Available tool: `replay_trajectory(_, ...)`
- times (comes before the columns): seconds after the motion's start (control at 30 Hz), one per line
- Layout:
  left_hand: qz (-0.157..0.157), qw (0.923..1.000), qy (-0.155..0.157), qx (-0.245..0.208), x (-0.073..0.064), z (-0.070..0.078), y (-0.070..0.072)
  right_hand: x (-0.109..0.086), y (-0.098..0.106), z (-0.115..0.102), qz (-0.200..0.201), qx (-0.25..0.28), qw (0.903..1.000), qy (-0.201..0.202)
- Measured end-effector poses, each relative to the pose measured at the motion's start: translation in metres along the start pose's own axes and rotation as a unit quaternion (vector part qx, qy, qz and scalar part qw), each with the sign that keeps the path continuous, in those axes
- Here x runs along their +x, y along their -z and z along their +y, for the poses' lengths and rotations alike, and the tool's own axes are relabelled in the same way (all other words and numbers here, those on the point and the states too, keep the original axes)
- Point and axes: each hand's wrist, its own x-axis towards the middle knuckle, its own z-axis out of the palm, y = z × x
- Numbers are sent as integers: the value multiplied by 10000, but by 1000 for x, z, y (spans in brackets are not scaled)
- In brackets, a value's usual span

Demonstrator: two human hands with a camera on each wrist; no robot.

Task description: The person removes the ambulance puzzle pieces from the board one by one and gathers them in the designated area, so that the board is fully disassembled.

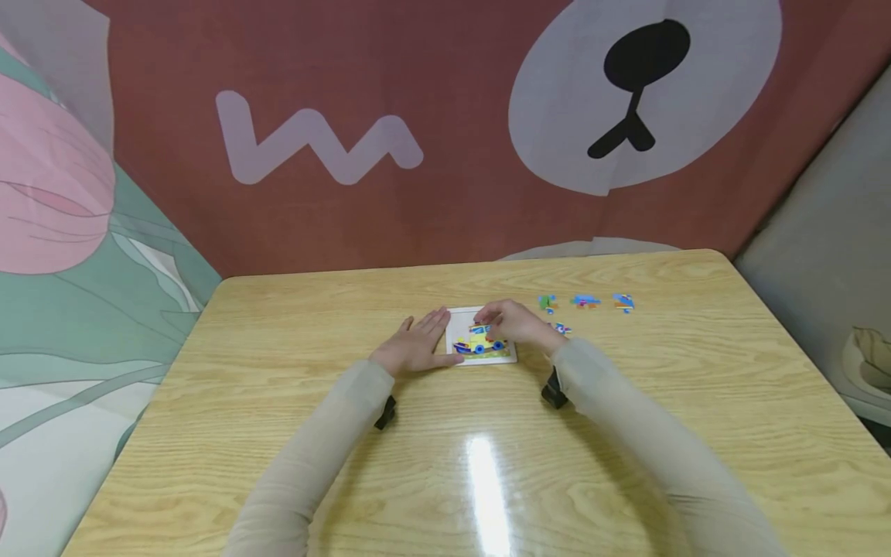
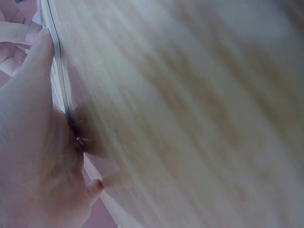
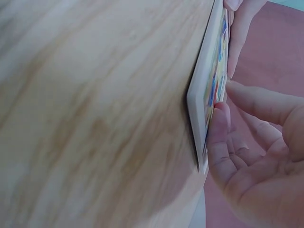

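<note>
A small white-framed jigsaw puzzle (image 1: 477, 359) with a yellow vehicle picture lies on the table. My left hand (image 1: 414, 346) lies along its left side, fingers straight, with the thumb reaching over the lower left corner. On the upper right part of the puzzle, my right hand (image 1: 513, 323) bends its fingers down to the picture. The right wrist view shows the right hand's fingertips (image 3: 219, 116) right at the picture's surface, close to the frame's edge (image 3: 197, 97). I cannot tell whether a piece is between them. The picture's right side is partly hidden by this hand.
Loose puzzle pieces lie right of the frame: a green and blue one (image 1: 547, 302), a blue and orange one (image 1: 585, 300), another blue one (image 1: 624, 302) and one (image 1: 562, 329) beside the right wrist. A patterned cloth wall (image 1: 418, 216) stands behind the wooden table (image 1: 278, 333).
</note>
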Motion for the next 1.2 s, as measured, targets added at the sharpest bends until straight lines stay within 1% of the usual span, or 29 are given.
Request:
replay_trajectory(0.2,3,10000,-1,11,-1,-1,0,3,-3,-2,-57,-396,9991,158)
replay_trajectory(0.5,52,10000,-46,34,-2,0,-1,2,-5,-8,-203,-936,9946,401)
replay_trajectory(0.67,34,10000,-53,9,-2,0,-1,2,-5,-8,-224,-980,9945,280)
replay_trajectory(0.93,56,10000,-58,-19,-3,1,0,2,-5,-7,-69,-1048,9933,486)
replay_trajectory(1.2,15,10000,-36,-14,-2,0,1,-1,-6,-7,-71,-1186,9916,505)
